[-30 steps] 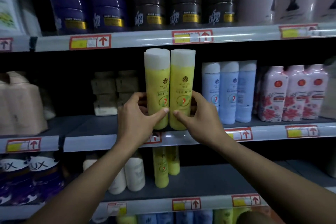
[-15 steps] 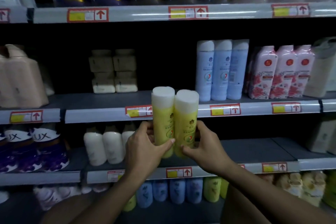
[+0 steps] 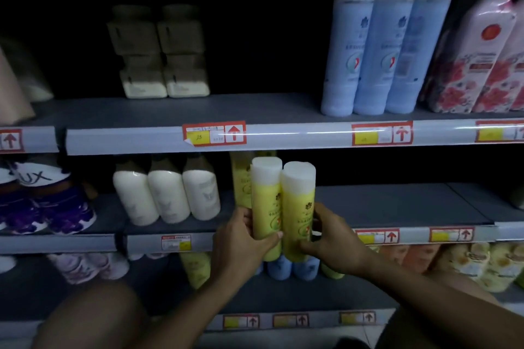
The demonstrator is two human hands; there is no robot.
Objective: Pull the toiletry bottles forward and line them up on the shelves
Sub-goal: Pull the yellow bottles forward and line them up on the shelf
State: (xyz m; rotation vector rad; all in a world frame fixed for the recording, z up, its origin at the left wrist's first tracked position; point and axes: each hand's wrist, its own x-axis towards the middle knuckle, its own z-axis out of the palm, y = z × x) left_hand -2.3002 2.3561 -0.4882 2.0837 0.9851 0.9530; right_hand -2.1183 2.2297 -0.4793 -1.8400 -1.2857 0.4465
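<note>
Two yellow bottles with white caps stand side by side and upright in front of the middle shelf [image 3: 397, 207]. My left hand [image 3: 241, 241] grips the left yellow bottle [image 3: 266, 201] low down. The right yellow bottle [image 3: 297, 207] is held at its base by my right hand [image 3: 331, 241]. Both bottles hang at the shelf's front edge, their bottoms below the price rail. Another yellow bottle [image 3: 241, 178] stands behind them on that shelf.
Three white bottles [image 3: 167, 195] stand left of the yellow ones, purple packs [image 3: 45, 207] further left. The shelf above [image 3: 255, 110] carries three blue bottles [image 3: 377, 45], pink floral pouches [image 3: 482, 59] and beige jars [image 3: 158, 51]. Blue and yellow bottles [image 3: 292, 266] fill the lower shelf.
Both hands have carried the pair of yellow bottles down from the upper shelf to the front of the shelf below. The view has tilted downward and closer.
</note>
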